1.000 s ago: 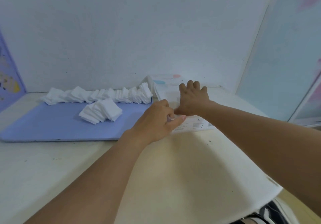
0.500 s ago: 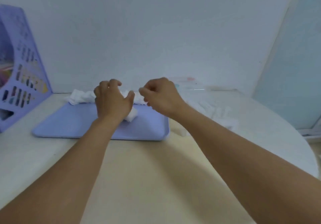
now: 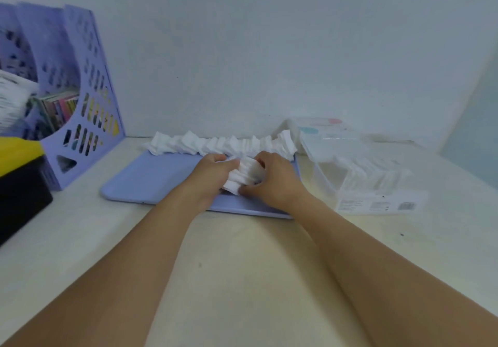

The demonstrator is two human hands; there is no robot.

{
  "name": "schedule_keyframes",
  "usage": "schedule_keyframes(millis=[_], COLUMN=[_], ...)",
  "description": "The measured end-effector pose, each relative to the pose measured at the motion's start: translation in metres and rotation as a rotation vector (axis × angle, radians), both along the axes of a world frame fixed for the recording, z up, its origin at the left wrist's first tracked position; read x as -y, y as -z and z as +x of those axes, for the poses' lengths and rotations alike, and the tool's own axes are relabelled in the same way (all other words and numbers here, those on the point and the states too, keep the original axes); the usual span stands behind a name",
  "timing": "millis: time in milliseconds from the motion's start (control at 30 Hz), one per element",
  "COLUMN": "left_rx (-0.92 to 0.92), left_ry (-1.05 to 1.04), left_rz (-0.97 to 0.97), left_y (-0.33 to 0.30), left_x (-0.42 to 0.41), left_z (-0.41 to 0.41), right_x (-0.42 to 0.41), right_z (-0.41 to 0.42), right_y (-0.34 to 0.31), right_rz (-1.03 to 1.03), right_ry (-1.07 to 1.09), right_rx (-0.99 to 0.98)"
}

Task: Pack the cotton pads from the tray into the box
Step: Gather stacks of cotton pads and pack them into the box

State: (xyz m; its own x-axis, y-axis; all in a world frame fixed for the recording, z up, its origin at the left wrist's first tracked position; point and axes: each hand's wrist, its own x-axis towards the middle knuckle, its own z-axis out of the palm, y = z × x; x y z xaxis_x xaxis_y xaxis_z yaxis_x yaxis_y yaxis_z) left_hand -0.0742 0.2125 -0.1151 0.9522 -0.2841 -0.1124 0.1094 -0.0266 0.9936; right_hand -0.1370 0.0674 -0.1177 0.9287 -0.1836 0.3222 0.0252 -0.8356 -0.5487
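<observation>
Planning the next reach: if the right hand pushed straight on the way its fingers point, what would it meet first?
The right hand points left, gripping the small stack of cotton pads; going on, it would press that stack into the left hand opposite. Depth is hard to judge.

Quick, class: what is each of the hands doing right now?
Left hand: fingers curled, gripping the left end of the bunch of cotton pads on the tray.
Right hand: gripping the same bunch from the right.
</observation>
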Motion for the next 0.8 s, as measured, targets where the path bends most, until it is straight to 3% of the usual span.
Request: schedule_keyframes(millis=[167, 500, 800], left_rx=[-0.087, 0.004, 0.094], left_ry=[0.054, 0.149, 0.169], left_rz=[-0.162, -0.006, 0.077], left_y=[-0.003, -0.006, -0.005], left_x=[0.005, 0.006, 0.009], left_z=[-0.013, -0.016, -0.019], right_x=[0.019, 0.029, 0.037], right_z=[-0.01, -0.022, -0.021], right_y=[-0.003, -0.023, -0.026], right_rz=[0.018, -0.085, -0.046], right_ry=[-0.066, -0.24, -0.15], right_rx=[0.064, -0.119, -0.108])
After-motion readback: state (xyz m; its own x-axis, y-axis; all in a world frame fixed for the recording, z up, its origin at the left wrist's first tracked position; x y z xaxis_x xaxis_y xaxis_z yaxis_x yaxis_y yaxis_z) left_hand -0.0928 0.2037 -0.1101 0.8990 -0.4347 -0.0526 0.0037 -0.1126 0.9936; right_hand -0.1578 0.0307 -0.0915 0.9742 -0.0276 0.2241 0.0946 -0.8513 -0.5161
